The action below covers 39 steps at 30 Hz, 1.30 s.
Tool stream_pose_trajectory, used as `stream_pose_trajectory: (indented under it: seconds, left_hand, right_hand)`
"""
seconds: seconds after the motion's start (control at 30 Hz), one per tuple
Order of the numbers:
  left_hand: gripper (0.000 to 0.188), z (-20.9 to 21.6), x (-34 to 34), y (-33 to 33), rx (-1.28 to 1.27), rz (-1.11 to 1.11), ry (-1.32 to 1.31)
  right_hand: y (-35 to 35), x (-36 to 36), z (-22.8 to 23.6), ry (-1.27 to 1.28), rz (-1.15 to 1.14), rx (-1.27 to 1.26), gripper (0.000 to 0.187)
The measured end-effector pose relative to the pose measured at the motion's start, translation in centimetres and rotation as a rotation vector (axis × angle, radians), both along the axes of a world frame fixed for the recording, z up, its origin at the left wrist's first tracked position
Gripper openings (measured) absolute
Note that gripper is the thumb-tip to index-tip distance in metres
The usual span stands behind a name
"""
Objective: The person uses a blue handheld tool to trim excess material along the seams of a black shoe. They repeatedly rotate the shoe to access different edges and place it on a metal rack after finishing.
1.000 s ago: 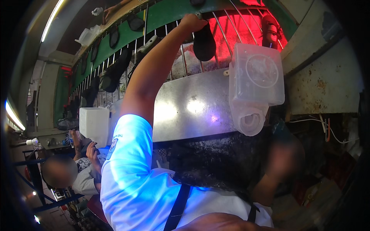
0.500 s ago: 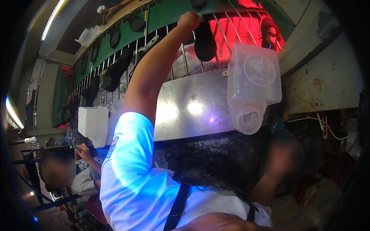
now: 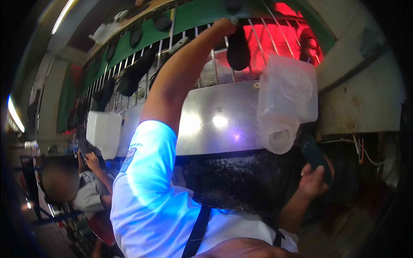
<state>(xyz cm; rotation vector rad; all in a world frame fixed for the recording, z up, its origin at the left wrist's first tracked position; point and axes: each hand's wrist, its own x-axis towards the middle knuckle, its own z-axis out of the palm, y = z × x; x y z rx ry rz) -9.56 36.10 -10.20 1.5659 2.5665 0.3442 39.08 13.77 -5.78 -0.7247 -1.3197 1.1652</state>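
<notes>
Left hand (image 3: 223, 26) grips the wire rack (image 3: 258, 38) overhead, right hand (image 3: 312, 182) clasps a dark phone (image 3: 316, 155), which could slip if jostled.

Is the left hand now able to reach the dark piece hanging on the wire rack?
Probably yes. The left hand is up at the wire rack, right beside the dark hanging piece, nothing between them. The right hand holds a dark flat object.

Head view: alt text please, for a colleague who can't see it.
The left hand reaches up and clasps a wire rack above a shiny metal panel; the right hand holds a dark flat object below a translucent plastic container.
</notes>
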Motion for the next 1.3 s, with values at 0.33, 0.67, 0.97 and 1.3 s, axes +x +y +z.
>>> stream_pose_trajectory:
  seconds: [0.33, 0.67, 0.97, 1.3]
  left_hand:
    - [0.027, 1.2, 5.7, -12.6, 0.662, 0.131, -0.382]
    - [0.023, 6.0, 13.7, -36.7, 0.516, -0.242, -0.889]
    - [0.023, 1.4, 12.9, -39.6, 0.514, -0.100, -1.101]
    - [0.022, -3.6, 15.7, -38.8, 0.605, 0.072, -1.329]
  right_hand:
    - [0.3, -1.6, 0.0, 0.085, -0.054, -0.228, 0.048]
    - [1.9, -0.9, 0.0, 0.074, 0.196, -0.381, 0.050]
    - [2.5, 0.5, 2.1, -0.360, 0.486, 0.042, 0.032]
    - [1.3, -2.6, 5.2, -0.821, 0.322, 0.121, 0.029]
